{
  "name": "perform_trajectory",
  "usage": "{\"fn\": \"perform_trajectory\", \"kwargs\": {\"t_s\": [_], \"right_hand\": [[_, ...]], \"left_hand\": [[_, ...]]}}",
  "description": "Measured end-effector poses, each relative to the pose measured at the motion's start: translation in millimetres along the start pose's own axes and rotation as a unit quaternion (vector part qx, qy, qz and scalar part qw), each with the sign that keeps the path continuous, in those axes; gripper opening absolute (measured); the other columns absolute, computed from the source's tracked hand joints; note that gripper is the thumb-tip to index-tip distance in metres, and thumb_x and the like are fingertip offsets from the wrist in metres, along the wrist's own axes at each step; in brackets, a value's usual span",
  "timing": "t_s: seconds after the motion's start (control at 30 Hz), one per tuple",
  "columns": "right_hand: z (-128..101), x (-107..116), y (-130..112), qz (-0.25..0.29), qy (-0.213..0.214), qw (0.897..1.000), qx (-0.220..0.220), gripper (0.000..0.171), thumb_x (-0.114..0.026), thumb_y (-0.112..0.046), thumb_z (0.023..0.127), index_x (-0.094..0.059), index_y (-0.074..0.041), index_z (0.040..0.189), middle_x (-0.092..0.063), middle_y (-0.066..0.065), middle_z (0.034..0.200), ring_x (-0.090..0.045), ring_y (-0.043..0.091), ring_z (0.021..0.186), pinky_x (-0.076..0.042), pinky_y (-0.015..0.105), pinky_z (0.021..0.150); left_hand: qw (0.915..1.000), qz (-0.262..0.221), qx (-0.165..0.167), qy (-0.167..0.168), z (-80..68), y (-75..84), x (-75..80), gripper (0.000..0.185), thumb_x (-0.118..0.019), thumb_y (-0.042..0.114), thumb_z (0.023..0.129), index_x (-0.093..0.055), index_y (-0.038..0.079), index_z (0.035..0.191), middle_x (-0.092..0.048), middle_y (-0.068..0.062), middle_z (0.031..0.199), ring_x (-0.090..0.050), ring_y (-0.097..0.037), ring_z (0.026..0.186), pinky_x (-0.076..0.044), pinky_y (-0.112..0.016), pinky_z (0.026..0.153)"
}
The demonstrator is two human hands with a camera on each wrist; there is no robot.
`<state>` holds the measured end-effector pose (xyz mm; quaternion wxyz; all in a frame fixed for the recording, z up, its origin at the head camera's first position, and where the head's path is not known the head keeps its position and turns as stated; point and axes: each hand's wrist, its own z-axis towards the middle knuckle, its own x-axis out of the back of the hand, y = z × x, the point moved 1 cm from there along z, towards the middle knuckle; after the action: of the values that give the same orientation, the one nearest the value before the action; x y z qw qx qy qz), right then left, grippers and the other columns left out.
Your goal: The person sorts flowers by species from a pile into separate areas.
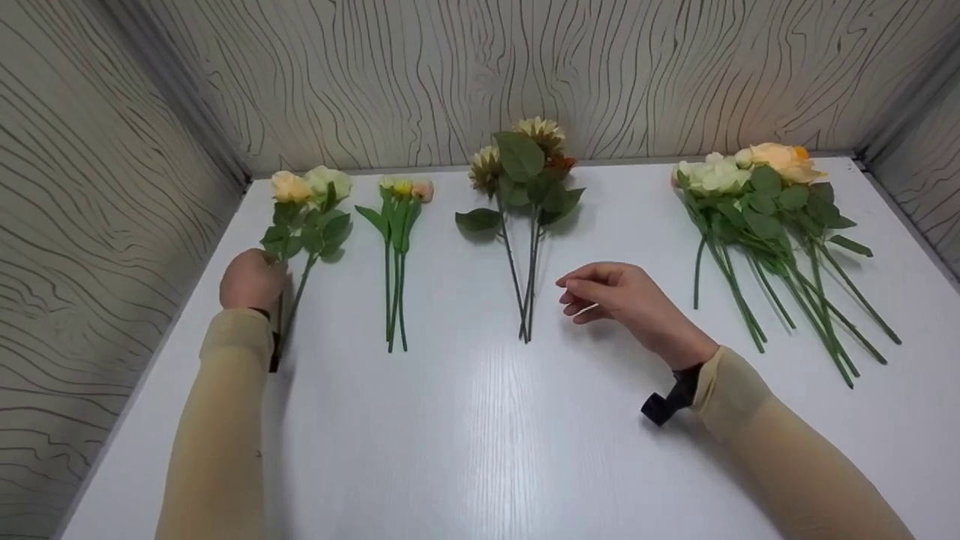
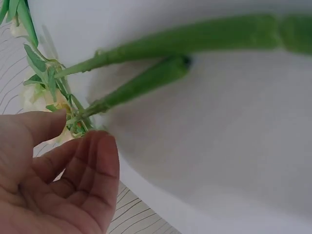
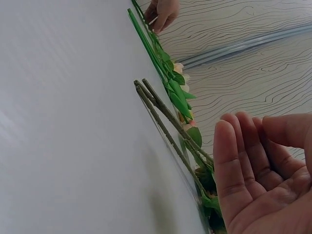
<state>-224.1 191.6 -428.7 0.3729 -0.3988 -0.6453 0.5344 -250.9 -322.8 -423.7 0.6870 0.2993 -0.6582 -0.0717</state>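
Note:
At the far left lie two artificial roses (image 1: 290, 187), one peach and one pale green, with leafy stems. My left hand (image 1: 253, 279) is beside those stems, below the leaves. In the left wrist view its thumb (image 2: 51, 122) and bent fingers stay apart, with a green stem (image 2: 126, 90) passing just beyond the fingertips. My right hand (image 1: 611, 294) hovers over the table right of the middle bunch (image 1: 519, 176), its fingers loosely bent and holding nothing. That bunch has cream and rust-coloured blooms on dark stems.
Small tulips (image 1: 397, 217) lie between the roses and the middle bunch. A larger group of peach and pale green flowers (image 1: 765, 195) lies at the right, stems toward the front. Wood-patterned panels (image 1: 450, 75) stand along the back and sides of the white table (image 1: 450, 435).

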Motion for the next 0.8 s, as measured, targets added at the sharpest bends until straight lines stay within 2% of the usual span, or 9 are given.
{"fn": "perform_trajectory", "kwargs": {"t_s": [0.1,0.23,0.33,0.43,0.5,0.53,0.63,0.73,0.8], "right_hand": [[1.0,2.1,0.3,-0.003,0.002,1.000,0.000,0.045,-0.070,-0.022,0.100,-0.061,0.012,0.127,-0.069,0.025,0.110,-0.071,0.026,0.095,-0.060,0.041,0.085],[2.9,10.6,0.9,-0.013,0.016,1.000,0.007,0.045,-0.069,-0.022,0.101,-0.061,0.012,0.128,-0.069,0.022,0.111,-0.071,0.026,0.097,-0.060,0.040,0.086],[3.5,21.6,-0.3,-0.038,0.041,0.998,0.014,0.045,-0.068,-0.023,0.102,-0.061,0.011,0.129,-0.069,0.022,0.113,-0.071,0.025,0.098,-0.060,0.039,0.086],[2.1,35.7,-3.9,-0.078,0.068,0.995,0.016,0.046,-0.066,-0.027,0.103,-0.061,0.009,0.130,-0.068,0.020,0.118,-0.071,0.024,0.100,-0.060,0.035,0.085],[-0.6,47.1,-7.2,-0.104,0.081,0.991,0.012,0.047,-0.065,-0.031,0.103,-0.061,0.007,0.131,-0.067,0.020,0.120,-0.070,0.022,0.101,-0.059,0.033,0.085],[-2.4,53.6,-9.1,-0.116,0.087,0.989,0.010,0.048,-0.064,-0.032,0.104,-0.061,0.006,0.132,-0.067,0.019,0.121,-0.069,0.022,0.102,-0.059,0.032,0.085],[-10.6,76.3,-13.9,-0.158,0.109,0.981,0.004,0.051,-0.062,-0.037,0.104,-0.060,0.004,0.134,-0.066,0.020,0.123,-0.068,0.020,0.102,-0.059,0.031,0.084],[-22.2,104.9,-17.7,-0.202,0.142,0.969,-0.015,0.054,-0.059,-0.043,0.104,-0.060,0.000,0.136,-0.067,0.015,0.123,-0.067,0.017,0.102,-0.059,0.030,0.084],[-31.4,124.7,-18.9,-0.231,0.169,0.958,-0.033,0.057,-0.057,-0.048,0.103,-0.059,-0.002,0.137,-0.066,0.014,0.124,-0.066,0.017,0.103,-0.059,0.030,0.084]], "left_hand": [[0.9994,0.011,-0.022,0.026,0.7,7.8,1.5,0.043,-0.049,0.018,0.105,-0.055,-0.018,0.128,-0.057,-0.038,0.121,-0.059,-0.050,0.107,-0.050,-0.061,0.089],[0.9966,0.003,-0.064,0.051,-1.9,37.0,-2.8,0.051,-0.052,0.023,0.106,-0.046,-0.009,0.145,-0.046,-0.036,0.139,-0.048,-0.052,0.125,-0.043,-0.064,0.100],[0.9908,-0.017,-0.122,0.054,-12.7,71.0,-16.7,0.055,-0.056,0.026,0.106,-0.043,0.000,0.152,-0.041,-0.029,0.150,-0.040,-0.047,0.137,-0.038,-0.062,0.108],[0.9765,-0.014,-0.210,0.044,-35.6,109.3,-40.1,0.057,-0.060,0.030,0.105,-0.043,0.005,0.154,-0.041,-0.022,0.154,-0.038,-0.041,0.141,-0.035,-0.057,0.113],[0.9592,0.004,-0.281,0.035,-55.9,135.7,-58.4,0.059,-0.063,0.031,0.104,-0.043,0.007,0.154,-0.043,-0.019,0.154,-0.039,-0.038,0.142,-0.034,-0.054,0.116],[0.9477,0.015,-0.317,0.031,-67.3,149.0,-67.7,0.060,-0.064,0.032,0.103,-0.044,0.008,0.154,-0.043,-0.018,0.154,-0.039,-0.036,0.142,-0.032,-0.053,0.117],[0.9055,0.058,-0.420,0.018,-102.6,187.6,-93.2,0.063,-0.066,0.035,0.101,-0.044,0.010,0.154,-0.045,-0.015,0.154,-0.040,-0.033,0.143,-0.027,-0.049,0.121],[0.8634,0.097,-0.495,-0.006,-137.2,221.3,-112.7,0.064,-0.064,0.039,0.102,-0.042,0.013,0.156,-0.043,-0.012,0.157,-0.037,-0.030,0.146,-0.022,-0.044,0.123],[0.8386,0.118,-0.531,-0.026,-157.0,239.3,-122.0,0.065,-0.061,0.042,0.103,-0.039,0.015,0.158,-0.041,-0.010,0.160,-0.035,-0.028,0.148,-0.019,-0.043,0.124]]}}
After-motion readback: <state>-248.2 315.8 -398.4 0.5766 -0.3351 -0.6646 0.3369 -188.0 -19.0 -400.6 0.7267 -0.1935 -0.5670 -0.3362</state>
